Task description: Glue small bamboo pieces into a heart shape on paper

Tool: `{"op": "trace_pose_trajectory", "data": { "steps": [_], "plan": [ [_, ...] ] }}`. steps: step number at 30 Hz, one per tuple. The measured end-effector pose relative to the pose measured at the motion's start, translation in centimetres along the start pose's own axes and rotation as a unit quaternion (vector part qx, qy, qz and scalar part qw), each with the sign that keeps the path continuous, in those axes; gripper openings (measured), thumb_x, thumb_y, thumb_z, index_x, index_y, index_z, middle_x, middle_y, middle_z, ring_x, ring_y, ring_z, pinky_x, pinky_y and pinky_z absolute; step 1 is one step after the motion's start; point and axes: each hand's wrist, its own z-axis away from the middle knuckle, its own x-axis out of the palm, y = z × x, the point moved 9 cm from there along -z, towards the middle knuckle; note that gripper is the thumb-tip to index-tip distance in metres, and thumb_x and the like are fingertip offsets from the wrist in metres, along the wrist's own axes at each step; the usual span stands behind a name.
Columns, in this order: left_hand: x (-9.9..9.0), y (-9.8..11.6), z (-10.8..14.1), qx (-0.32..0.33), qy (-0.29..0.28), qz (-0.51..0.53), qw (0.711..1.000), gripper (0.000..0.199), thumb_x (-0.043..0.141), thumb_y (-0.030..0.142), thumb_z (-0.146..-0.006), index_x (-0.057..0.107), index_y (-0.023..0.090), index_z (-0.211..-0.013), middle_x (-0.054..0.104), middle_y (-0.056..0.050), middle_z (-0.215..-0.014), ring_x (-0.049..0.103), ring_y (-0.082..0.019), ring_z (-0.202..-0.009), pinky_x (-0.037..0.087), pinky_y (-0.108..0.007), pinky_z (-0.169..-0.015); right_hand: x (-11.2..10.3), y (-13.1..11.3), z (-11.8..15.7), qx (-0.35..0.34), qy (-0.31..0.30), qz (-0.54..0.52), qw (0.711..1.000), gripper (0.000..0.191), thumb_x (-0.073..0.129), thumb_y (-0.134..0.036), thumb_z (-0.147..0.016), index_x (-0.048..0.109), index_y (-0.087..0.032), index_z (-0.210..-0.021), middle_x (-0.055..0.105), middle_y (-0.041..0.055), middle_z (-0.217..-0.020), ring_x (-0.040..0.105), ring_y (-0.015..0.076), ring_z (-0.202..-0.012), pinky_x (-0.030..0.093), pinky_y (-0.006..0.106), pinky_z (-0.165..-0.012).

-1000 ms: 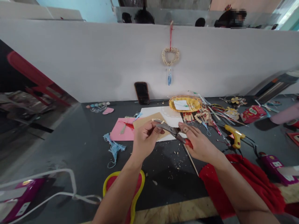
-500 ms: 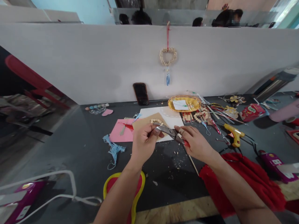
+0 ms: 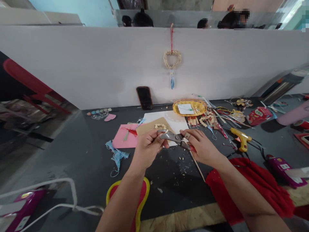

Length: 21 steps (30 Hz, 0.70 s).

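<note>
My right hand [image 3: 204,147] is closed around the red handles of a pair of grey metal shears [image 3: 172,136], whose blades point left. Closed in a pinch at the blade tips is my left hand [image 3: 147,143]; a small pale piece [image 3: 166,131] shows there, and what the fingers hold is mostly hidden. A thin wooden stick [image 3: 198,167] slants down from beneath my right hand; I cannot tell whether that hand grips it. Just behind the blades, a curved string of pale wooden bits [image 3: 160,125] lies on a tan card [image 3: 147,126].
Pink paper [image 3: 119,137] and a blue tassel [image 3: 117,156] lie left. A yellow glue gun [image 3: 242,139], red cloth [image 3: 251,183] and wicker basket rim [image 3: 175,111] are right. A phone [image 3: 145,97] leans on the partition beneath a hanging heart ornament [image 3: 172,59]. Cut scraps [image 3: 183,174] litter the table.
The view has shifted slightly. My left fingers have shifted a little at the blade tips, and the pale piece stands out more there. My right hand keeps its hold on the shears.
</note>
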Motion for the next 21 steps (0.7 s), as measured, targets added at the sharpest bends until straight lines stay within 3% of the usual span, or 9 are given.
{"op": "trace_pose_trajectory", "data": {
  "steps": [8,13,16,21],
  "plan": [
    [0.2,-0.2,0.1,-0.018,0.004,0.017,1.000,0.030,0.062,0.038,-0.085,0.060,0.014,-0.067,0.060,-0.001,-0.058,0.032,-0.003,-0.040,0.021,-0.020,-0.040,0.6,0.4,0.1,0.006,-0.009,-0.008,1.000,0.065,0.050,-0.005,-0.078,0.042,-0.015,-0.141,0.059,0.0158,-0.125,0.054,0.0280,-0.112,0.050,0.048,-0.093],
    [0.4,1.0,-0.1,0.015,0.010,-0.047,0.999,0.027,0.062,0.039,-0.085,0.064,0.014,-0.076,0.061,-0.002,-0.063,0.042,-0.006,-0.047,0.033,-0.020,-0.044,0.0,0.9,0.0,0.007,0.010,0.027,1.000,0.067,0.050,-0.003,-0.074,0.044,-0.016,-0.140,0.058,0.0145,-0.126,0.054,0.0281,-0.113,0.049,0.048,-0.094],
    [0.2,1.7,-0.2,0.049,0.042,-0.092,0.994,0.020,0.066,0.034,-0.081,0.067,0.015,-0.085,0.063,-0.002,-0.067,0.049,-0.009,-0.052,0.041,-0.022,-0.049,-0.5,1.0,-0.1,0.012,0.027,0.048,0.998,0.068,0.049,-0.002,-0.073,0.044,-0.016,-0.139,0.057,0.0150,-0.127,0.052,0.0289,-0.115,0.048,0.049,-0.096],
    [-0.2,2.7,0.5,0.101,0.105,-0.186,0.972,0.020,0.057,0.027,-0.085,0.070,0.016,-0.075,0.066,-0.004,-0.073,0.051,-0.010,-0.055,0.039,-0.022,-0.049,-0.7,0.8,0.1,0.018,0.019,0.022,0.999,0.069,0.047,-0.003,-0.075,0.039,-0.016,-0.142,0.055,0.0154,-0.130,0.050,0.0282,-0.118,0.046,0.050,-0.099]
  ]
}}
